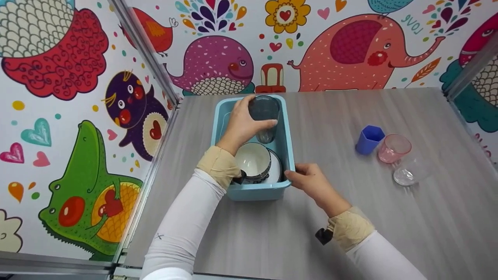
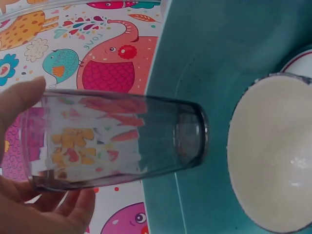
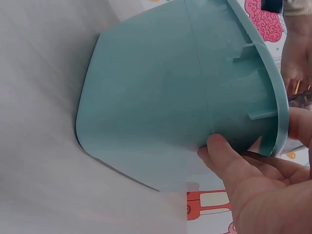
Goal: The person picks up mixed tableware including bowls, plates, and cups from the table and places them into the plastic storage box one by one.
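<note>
My left hand (image 1: 243,123) grips a dark, see-through drinking glass (image 1: 266,116) near its rim, over the far part of the light blue plastic tub (image 1: 220,116). In the left wrist view the glass (image 2: 117,141) has a slightly narrower base that points into the tub. A cream-coloured bowl (image 1: 252,158) with a dark patterned outside sits in the near part of the tub, on top of a white plate (image 1: 275,167) that is partly hidden. At the tub's near right corner my right hand (image 1: 313,182) pinches the rim, with fingers against the outer wall (image 3: 146,92).
To the right on the grey wood-grain table (image 1: 330,116) stand a blue hexagonal cup (image 1: 367,140), a pink clear glass (image 1: 393,149) and a clear glass (image 1: 408,173). Behind and to the left rise walls with cartoon animals (image 1: 342,54), joined by metal frame bars.
</note>
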Available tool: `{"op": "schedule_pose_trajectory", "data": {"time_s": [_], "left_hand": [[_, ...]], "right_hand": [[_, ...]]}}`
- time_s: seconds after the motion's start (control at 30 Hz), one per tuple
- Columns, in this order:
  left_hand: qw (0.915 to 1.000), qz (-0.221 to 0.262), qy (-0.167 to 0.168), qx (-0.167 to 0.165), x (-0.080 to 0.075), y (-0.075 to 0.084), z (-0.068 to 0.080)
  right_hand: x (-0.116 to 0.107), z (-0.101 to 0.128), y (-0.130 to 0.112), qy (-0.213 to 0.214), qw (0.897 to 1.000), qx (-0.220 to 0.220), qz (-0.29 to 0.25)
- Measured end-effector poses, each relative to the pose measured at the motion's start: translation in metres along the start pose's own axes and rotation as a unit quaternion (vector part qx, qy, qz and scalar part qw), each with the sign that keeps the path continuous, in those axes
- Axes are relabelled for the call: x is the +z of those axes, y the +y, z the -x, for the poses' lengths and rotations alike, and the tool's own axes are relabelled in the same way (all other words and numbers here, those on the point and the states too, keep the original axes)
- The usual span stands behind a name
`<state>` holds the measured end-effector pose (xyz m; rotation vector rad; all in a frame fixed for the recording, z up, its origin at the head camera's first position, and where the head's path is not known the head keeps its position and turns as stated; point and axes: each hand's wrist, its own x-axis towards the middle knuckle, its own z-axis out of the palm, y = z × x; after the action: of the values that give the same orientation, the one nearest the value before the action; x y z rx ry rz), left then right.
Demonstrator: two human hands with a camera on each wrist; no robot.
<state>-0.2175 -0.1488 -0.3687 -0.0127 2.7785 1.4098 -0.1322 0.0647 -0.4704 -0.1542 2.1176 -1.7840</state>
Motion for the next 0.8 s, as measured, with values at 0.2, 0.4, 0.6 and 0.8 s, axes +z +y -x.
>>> {"op": "schedule_pose_trajectory", "data": {"time_s": [0.2,0.4,0.6,0.8], "left_hand": [[0.9999,-0.003,-0.005,-0.01,0.005,-0.001,-0.01],[0.9998,-0.012,-0.006,-0.015,0.012,-0.002,-0.02],[0.9995,-0.008,-0.008,-0.029,0.02,-0.007,-0.033],[0.9991,-0.013,-0.016,-0.038,0.03,-0.02,-0.046]], "right_hand": [[0.002,-0.001,-0.002,0.009,1.0,0.012,0.001],[0.002,0.0,-0.005,0.008,1.0,0.024,0.008],[0.003,0.001,-0.004,0.009,1.0,0.02,0.0],[0.006,0.0,-0.003,0.015,1.0,0.023,0.001]]}}
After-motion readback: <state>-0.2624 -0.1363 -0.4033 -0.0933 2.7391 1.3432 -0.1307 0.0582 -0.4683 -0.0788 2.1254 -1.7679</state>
